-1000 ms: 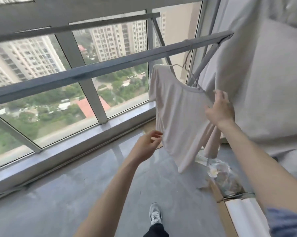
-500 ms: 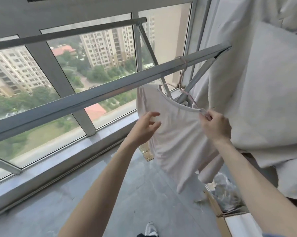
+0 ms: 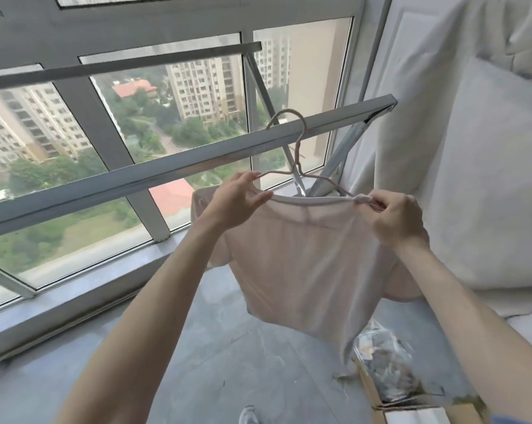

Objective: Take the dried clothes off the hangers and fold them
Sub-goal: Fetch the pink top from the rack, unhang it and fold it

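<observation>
A pale pink short-sleeved top (image 3: 307, 264) hangs on a thin pink wire hanger (image 3: 298, 154), whose hook sits over the grey metal drying rail (image 3: 166, 172). My left hand (image 3: 237, 200) grips the top's left shoulder at the neckline, over the hanger's arm. At the right shoulder, my right hand (image 3: 396, 215) pinches the bunched fabric at the hanger's end. The neckline is stretched taut between both hands.
A white sheet or curtain (image 3: 478, 179) hangs close on the right. An open cardboard box (image 3: 402, 408) with a crumpled plastic bag (image 3: 384, 362) stands on the grey floor at lower right. A second rail (image 3: 121, 64) and large windows lie behind.
My left hand has risen from beside the top and taken hold of its left shoulder. My right hand kept its hold on the right shoulder. The top now faces me.
</observation>
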